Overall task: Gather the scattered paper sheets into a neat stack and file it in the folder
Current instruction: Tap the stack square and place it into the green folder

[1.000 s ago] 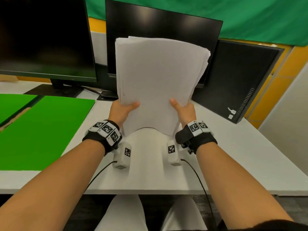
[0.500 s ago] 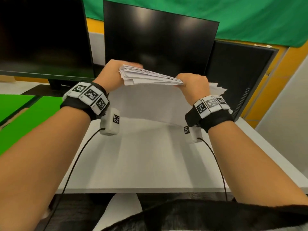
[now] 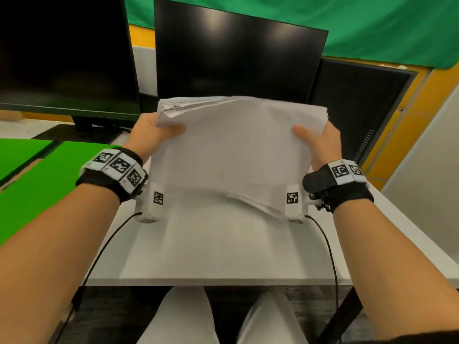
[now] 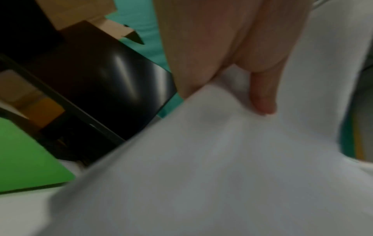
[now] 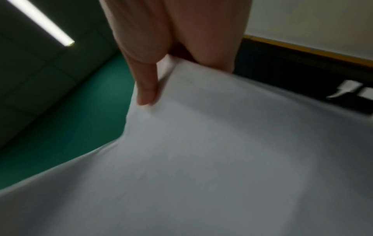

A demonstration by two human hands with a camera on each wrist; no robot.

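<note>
A stack of white paper sheets (image 3: 233,150) is held up above the white desk (image 3: 223,244), in landscape, with its lower edge hanging near the desk surface. My left hand (image 3: 159,131) grips the stack's left edge, thumb on the front face. My right hand (image 3: 315,140) grips the right edge the same way. The top-left corner sheets are slightly fanned. In the left wrist view my thumb (image 4: 262,102) presses the paper (image 4: 201,175). In the right wrist view my thumb (image 5: 146,91) lies on the sheets (image 5: 201,159). The open green folder (image 3: 42,189) lies flat on the desk at left.
Three dark monitors stand behind the desk: one at left (image 3: 62,58), one in the middle (image 3: 236,50), one angled at right (image 3: 357,103). The desk's front edge (image 3: 223,281) is close to my knees. Cables hang from both wrist cameras.
The stack went from upright portrait, through a flat horizontal turn, to upright landscape. Both hands shifted from the bottom edge to the side edges.
</note>
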